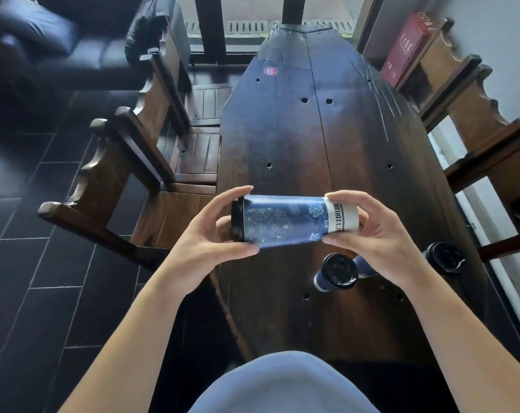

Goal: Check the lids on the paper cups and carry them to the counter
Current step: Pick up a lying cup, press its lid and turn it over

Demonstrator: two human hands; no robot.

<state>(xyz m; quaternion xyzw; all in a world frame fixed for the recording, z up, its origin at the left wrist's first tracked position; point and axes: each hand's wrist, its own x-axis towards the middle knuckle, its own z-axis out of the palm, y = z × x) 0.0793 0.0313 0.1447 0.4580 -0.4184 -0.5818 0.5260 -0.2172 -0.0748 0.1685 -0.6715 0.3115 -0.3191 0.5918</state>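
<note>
A tall blue paper cup [285, 223] with a pale floral pattern is held on its side above the near part of a long dark wooden table [312, 138], clear of the surface. Its black lid [237, 222] points to the person's left and its white-banded base to the right. The left hand [206, 248] clasps the lid end, thumb below and fingers curled over the top and the lid rim. The right hand [372, 234] clasps the base end, thumb beneath, fingers over the white band. Dark characters are printed on that band, but they are too blurred and too covered to read.

Just below the held cup, a second cup [336, 272] with a black lid stands on the table, partly behind the right wrist. A third lidded cup [445, 257] stands near the table's right edge, apart from the second.

Farther up the table sits a small red round sticker [270, 71] bearing the numeral 6. Wooden chairs [151, 150] line the left side, with more woodwork on the right. A red box [407, 49] with white writing, not legible, leans at the upper right. A dark sofa [59, 46] fills the upper left, over dark floor tiles [38, 263].
</note>
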